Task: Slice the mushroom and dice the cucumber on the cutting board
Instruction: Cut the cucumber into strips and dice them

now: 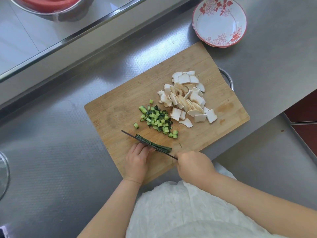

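Head view looked down on a wooden cutting board (120, 107) lying at an angle on a steel counter (51, 152). Near the board's closer edge, the left hand (137, 160) pressed its curled fingers down on a few dark green cucumber strips (164, 148), pinning them flat. Right against those fingers ran the thin blade of a knife (137, 140), its handle wrapped inside the right hand (193, 165), which was closed tightly around it. Just beyond the held strips, on the far side of the blade, sat a loose heap of diced cucumber (157, 120), with one or two cubes strayed apart. Farther from the gripping hands, touching the dice at one edge, lay the pile of white mushroom slices (187, 98). Well past the board's far corner stood a white bowl with red flowers (219, 21).
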The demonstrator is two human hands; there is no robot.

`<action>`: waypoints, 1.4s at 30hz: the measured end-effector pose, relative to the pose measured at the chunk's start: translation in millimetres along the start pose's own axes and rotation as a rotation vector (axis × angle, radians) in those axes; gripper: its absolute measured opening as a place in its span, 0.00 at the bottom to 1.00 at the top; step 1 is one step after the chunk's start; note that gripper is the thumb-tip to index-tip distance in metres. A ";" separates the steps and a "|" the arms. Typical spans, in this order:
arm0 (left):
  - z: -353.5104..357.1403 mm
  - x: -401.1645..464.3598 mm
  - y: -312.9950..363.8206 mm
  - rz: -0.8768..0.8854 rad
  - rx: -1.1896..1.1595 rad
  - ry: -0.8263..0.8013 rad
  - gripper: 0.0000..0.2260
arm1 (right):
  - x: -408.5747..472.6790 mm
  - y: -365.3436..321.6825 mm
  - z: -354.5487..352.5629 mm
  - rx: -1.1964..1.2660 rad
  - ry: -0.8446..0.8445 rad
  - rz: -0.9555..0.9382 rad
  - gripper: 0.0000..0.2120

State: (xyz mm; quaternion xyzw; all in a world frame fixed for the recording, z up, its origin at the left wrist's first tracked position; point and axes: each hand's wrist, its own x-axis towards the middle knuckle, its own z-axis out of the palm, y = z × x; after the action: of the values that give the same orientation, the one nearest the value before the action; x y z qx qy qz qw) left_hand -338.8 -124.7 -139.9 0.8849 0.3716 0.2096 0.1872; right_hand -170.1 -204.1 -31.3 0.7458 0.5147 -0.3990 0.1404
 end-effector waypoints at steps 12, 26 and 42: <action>0.5 -0.9 0.0 -0.025 -0.043 0.003 0.08 | 7.6 0.7 1.5 -0.031 0.005 -0.002 0.10; 2.4 -5.5 4.1 -0.114 -0.052 0.012 0.10 | 9.2 -12.0 0.8 0.028 -0.018 0.069 0.10; -96.4 125.8 48.7 -0.124 0.117 -0.401 0.13 | 10.6 -8.5 6.5 0.015 -0.005 0.035 0.12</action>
State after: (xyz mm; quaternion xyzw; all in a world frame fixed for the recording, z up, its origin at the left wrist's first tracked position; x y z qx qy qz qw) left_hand -279.7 -47.0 -5.8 0.8937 0.3922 -0.0043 0.2179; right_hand -178.9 -197.5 -41.7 0.7549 0.4980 -0.4021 0.1431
